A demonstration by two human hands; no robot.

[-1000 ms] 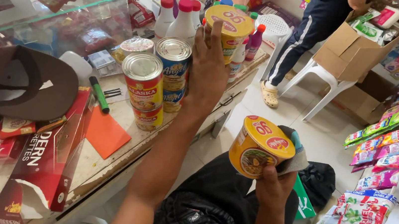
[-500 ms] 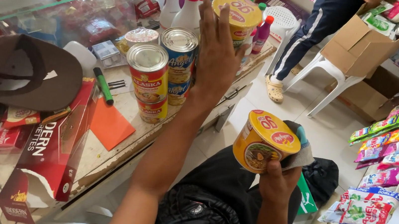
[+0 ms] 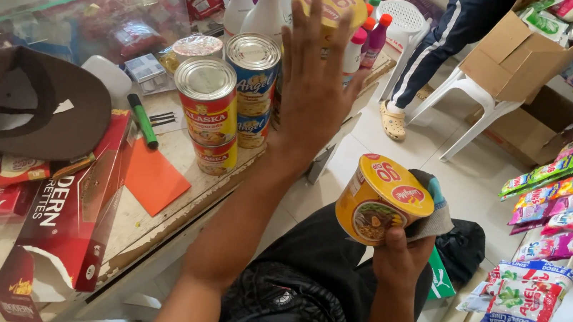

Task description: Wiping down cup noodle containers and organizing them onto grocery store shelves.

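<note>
Since a moment ago our left hand (image 3: 317, 78) has lifted clear, fingers spread and empty, before the stacked noodle cup (image 3: 333, 4); our right hand (image 3: 401, 257) clasps a second yellow cup (image 3: 381, 200) plus a cloth (image 3: 431, 213) at lap level, apparently kept ready beside the tins (image 3: 209, 113) on the counter (image 3: 154, 189).

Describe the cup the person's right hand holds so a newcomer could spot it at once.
Start at the wooden counter with its stacked tins; just right of it, above the lap, the right hand grips a yellow noodle cup. Unlike the matching cup on the counter, it is tilted and held with a cloth.
</note>
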